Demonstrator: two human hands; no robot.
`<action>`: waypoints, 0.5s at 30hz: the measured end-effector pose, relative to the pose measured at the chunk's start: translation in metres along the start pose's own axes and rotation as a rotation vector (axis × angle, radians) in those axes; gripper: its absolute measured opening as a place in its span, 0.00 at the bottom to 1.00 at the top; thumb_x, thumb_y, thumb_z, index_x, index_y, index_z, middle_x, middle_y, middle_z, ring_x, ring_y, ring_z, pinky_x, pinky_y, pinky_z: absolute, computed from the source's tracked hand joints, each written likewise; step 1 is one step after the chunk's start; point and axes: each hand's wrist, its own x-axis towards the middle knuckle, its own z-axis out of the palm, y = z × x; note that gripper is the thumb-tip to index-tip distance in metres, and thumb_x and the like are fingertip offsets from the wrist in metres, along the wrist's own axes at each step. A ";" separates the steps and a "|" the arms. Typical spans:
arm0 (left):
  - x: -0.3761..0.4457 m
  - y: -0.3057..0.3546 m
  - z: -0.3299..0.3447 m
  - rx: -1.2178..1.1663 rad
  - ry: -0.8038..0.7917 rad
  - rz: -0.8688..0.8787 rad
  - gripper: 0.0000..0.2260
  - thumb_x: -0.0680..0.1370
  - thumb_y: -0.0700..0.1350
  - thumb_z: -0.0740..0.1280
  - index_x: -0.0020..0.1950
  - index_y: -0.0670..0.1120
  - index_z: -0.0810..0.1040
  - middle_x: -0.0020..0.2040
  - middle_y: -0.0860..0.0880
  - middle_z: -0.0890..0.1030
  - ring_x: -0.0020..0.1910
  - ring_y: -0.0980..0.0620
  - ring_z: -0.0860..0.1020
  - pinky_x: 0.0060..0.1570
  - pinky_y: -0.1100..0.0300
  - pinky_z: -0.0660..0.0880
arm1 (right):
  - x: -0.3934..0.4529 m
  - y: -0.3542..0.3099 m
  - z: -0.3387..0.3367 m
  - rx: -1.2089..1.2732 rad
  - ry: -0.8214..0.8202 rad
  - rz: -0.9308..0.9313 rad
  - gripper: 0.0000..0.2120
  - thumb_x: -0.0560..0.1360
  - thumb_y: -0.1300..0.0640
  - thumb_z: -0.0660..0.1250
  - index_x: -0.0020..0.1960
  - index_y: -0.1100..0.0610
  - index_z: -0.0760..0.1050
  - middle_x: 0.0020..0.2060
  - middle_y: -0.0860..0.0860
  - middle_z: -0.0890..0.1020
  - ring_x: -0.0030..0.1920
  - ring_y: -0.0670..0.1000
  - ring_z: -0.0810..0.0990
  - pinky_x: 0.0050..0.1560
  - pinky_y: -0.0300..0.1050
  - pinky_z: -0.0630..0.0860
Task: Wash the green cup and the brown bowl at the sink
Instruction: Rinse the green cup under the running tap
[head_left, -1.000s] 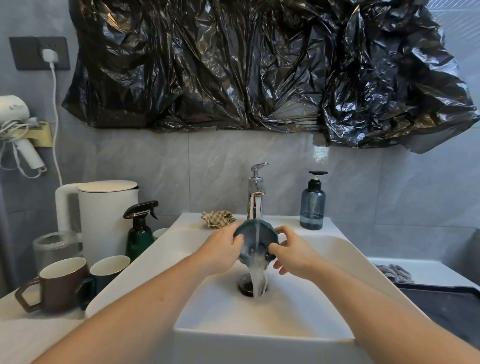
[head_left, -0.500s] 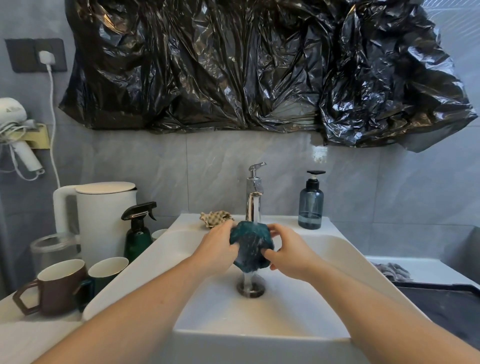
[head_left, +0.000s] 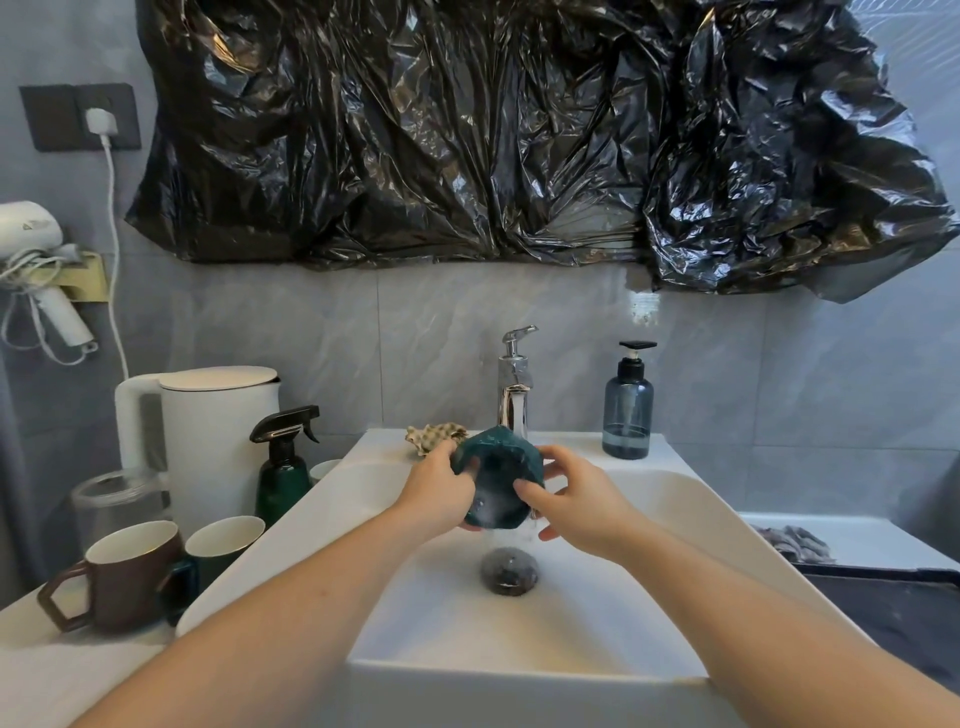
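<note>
On the counter (head_left: 31, 670) at far left, a brown mug (head_left: 117, 577) and a second mug (head_left: 221, 545) are parked side by side, touching or nearly so, well clear of the running water. Behind them a white kettle (head_left: 208, 431) and a dark spray bottle (head_left: 283, 467) are kept against the wall. Over the white sink (head_left: 519, 639), the green cup (head_left: 498, 478) is held tilted beneath the tap (head_left: 514, 384), its base turned toward the camera so that water can run off toward the drain (head_left: 509, 570). It is gripped by the left hand (head_left: 441, 493), whose fingers are curled round its left side; on its right side it is steadied by the right hand (head_left: 576, 499), thumb pressed to the wall and other fingers loosely bent behind. A soap dispenser (head_left: 627, 410) is placed at the back rim, within reach.
</note>
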 end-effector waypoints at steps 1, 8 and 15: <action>-0.001 0.001 0.002 -0.078 -0.049 -0.063 0.12 0.88 0.48 0.59 0.71 0.50 0.73 0.66 0.45 0.78 0.60 0.40 0.79 0.34 0.55 0.84 | 0.000 0.000 -0.001 0.000 -0.010 0.005 0.21 0.81 0.50 0.68 0.72 0.49 0.69 0.61 0.48 0.78 0.46 0.50 0.86 0.39 0.41 0.84; 0.006 -0.015 0.004 0.001 -0.158 0.028 0.18 0.81 0.40 0.68 0.70 0.54 0.74 0.63 0.49 0.81 0.61 0.43 0.80 0.50 0.45 0.86 | -0.001 0.002 0.000 -0.058 -0.028 -0.002 0.18 0.80 0.56 0.70 0.66 0.47 0.69 0.63 0.49 0.75 0.45 0.51 0.85 0.37 0.40 0.83; 0.006 -0.011 0.001 0.140 0.078 0.194 0.07 0.78 0.55 0.74 0.52 0.55 0.82 0.46 0.56 0.84 0.48 0.49 0.82 0.50 0.48 0.83 | -0.001 0.001 0.001 -0.067 0.028 -0.093 0.23 0.78 0.59 0.71 0.70 0.45 0.70 0.60 0.45 0.76 0.42 0.48 0.85 0.40 0.40 0.84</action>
